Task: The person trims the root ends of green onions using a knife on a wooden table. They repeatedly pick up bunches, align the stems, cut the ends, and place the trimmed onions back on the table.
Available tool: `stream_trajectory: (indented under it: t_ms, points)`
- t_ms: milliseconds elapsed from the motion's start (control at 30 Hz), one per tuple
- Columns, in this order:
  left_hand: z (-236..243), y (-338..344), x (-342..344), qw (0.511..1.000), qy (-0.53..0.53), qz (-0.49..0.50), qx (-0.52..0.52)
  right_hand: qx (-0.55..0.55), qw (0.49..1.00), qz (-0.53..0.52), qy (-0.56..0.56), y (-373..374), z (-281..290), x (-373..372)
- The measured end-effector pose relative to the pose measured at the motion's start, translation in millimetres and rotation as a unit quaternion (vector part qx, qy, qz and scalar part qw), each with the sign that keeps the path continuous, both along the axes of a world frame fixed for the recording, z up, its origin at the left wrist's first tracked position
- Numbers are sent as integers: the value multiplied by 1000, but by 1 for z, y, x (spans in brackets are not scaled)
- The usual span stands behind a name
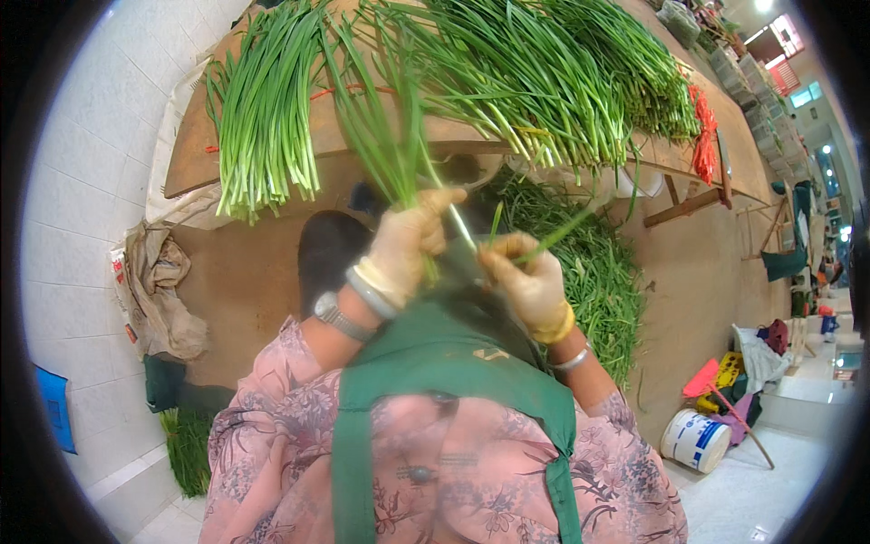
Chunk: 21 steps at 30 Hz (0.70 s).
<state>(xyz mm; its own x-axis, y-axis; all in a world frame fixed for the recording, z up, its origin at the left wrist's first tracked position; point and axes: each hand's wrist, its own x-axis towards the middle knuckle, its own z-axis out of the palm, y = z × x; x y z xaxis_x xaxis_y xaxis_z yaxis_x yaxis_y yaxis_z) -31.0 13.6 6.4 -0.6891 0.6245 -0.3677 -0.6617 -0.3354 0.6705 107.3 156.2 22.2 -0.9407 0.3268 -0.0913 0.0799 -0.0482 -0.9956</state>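
My gloved left hand (pixel 410 243) is closed round a small bunch of long green leafy stalks (pixel 391 154), blurred by motion, held upright above my lap. My gloved right hand (pixel 518 272) is just right of it, pinching the lower end of a pale stalk (pixel 459 220), with a loose green leaf sticking out to the right. Beyond both hands, piles of similar stalks (pixel 263 136) lie along the wooden table (pixel 186 159), their pale ends toward me, with a larger pile (pixel 544 82) on the right.
A heap of leafy trimmings (pixel 589 290) covers the floor at right. A red tangle of ties (pixel 704 136) hangs at the table's right end. Crumpled sacking (pixel 163 281) is by the left wall. A white bucket (pixel 691 440) and pink long-handled dustpan (pixel 702 381) stand at lower right.
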Motion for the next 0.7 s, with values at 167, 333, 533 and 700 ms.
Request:
stream_trajectory:
  t_ms: [167, 333, 533, 700]
  points:
    - [-4, -20, -3, 997, 0, -8, 72, 87, 957, 139, -241, 76, 5, 57]
    - [21, -18, -12, 989, -133, 16, 61, 587, 773, 115, -211, 91, 35, 23]
    - [26, -38, -35, 948, -122, -111, 272, 656, 742, 18, -137, 53, 85, -104]
    - [44, -60, -43, 937, -63, -74, 336, 481, 875, 59, 8, 53, 78, -99]
